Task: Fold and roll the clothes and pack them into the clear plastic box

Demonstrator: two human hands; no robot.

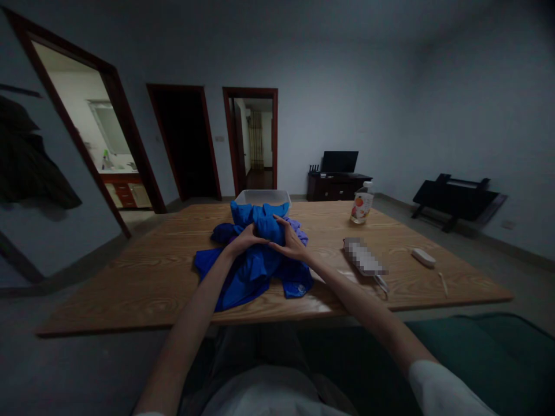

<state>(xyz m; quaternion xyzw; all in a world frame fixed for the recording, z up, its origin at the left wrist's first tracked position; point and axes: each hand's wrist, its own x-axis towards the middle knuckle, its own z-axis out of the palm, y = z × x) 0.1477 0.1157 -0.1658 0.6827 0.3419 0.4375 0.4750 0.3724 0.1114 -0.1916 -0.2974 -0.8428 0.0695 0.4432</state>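
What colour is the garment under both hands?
Bright blue garment; the head view shows it best.

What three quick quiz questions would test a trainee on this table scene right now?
1. True or false: both hands rest on the blue garment.
2. Which thing stands on the table to the right of the garment? A) a bottle B) a lamp C) a kettle
3. What sits right behind the garment, at the table's far edge?

Key
1. True: left hand and right hand both press on the bunched cloth.
2. A: the bottle with an orange label.
3. A pale plastic bin.
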